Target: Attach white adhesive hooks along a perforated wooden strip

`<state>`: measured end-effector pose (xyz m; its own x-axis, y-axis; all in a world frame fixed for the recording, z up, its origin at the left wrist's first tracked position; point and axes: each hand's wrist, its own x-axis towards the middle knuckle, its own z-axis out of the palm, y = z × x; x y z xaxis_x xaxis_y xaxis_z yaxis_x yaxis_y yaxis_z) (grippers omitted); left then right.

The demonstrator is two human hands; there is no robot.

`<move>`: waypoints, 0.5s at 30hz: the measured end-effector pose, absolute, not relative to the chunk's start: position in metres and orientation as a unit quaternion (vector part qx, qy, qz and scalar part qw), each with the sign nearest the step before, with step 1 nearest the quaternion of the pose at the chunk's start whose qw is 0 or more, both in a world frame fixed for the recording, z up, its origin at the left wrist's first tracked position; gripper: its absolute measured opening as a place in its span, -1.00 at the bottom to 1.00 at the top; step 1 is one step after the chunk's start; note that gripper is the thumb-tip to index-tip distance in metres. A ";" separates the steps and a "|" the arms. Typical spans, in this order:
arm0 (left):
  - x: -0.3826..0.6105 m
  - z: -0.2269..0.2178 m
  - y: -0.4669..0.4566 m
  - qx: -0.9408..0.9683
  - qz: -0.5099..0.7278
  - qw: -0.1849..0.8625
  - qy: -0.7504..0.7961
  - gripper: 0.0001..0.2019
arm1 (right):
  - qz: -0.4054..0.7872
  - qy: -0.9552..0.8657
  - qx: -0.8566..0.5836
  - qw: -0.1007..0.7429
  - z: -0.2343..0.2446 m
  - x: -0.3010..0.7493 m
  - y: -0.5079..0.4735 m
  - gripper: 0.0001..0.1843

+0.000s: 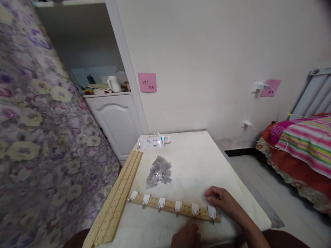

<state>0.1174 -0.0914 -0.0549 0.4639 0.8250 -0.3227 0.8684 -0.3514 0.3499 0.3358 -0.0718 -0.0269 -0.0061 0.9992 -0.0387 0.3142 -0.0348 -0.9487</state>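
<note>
A pale wooden strip with drilled holes (pixel 170 205) lies across the near part of the table, with several white hooks (pixel 162 202) with metal ends spaced along it. My right hand (pixel 222 200) is just beyond the strip's right end, beside the last white hook (pixel 212 212). Its fingers are curled in, and nothing shows in them. On the near side of the strip, my left hand (pixel 186 235) is closed below the second hook from the right (pixel 194 209). Its fingertips are blurred, and what they hold, if anything, is hidden.
Longer perforated wooden strips (pixel 119 199) lie along the table's left edge. Small clear plastic packets (pixel 159 171) are heaped mid-table. Flat packages (pixel 151 142) sit at the back. A floral curtain (pixel 51 137) hangs at left; a bed (pixel 305 141) stands at right.
</note>
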 end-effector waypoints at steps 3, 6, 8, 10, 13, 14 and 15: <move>0.114 -0.048 -0.088 0.789 -0.026 0.276 0.549 -0.67 | 0.416 -0.585 -0.576 0.392 -0.018 0.324 -0.063 -0.87; 0.117 -0.036 -0.086 0.777 -0.026 0.300 0.552 -0.63 | 0.450 -0.594 -0.556 0.367 -0.013 0.311 -0.058 -0.87; 0.119 -0.028 -0.085 0.774 -0.033 0.304 0.554 -0.61 | 0.471 -0.595 -0.547 0.354 -0.012 0.304 -0.057 -0.85; 0.122 -0.022 -0.084 0.775 -0.036 0.300 0.555 -0.61 | 0.484 -0.594 -0.539 0.349 -0.013 0.299 -0.056 -0.83; 0.125 -0.017 -0.082 0.781 -0.037 0.294 0.550 -0.65 | 0.497 -0.589 -0.536 0.345 -0.015 0.297 -0.056 -0.84; 0.125 -0.016 -0.081 0.782 -0.038 0.293 0.548 -0.66 | 0.498 -0.588 -0.537 0.342 -0.015 0.296 -0.056 -0.84; 0.125 -0.016 -0.081 0.783 -0.039 0.292 0.548 -0.66 | 0.498 -0.588 -0.540 0.339 -0.016 0.295 -0.056 -0.84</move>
<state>0.1253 -0.0807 -0.0155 0.3956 0.8358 -0.3806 0.8809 -0.2280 0.4148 0.2955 -0.0559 -0.0158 -0.1879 0.9723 -0.1390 0.2973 -0.0786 -0.9515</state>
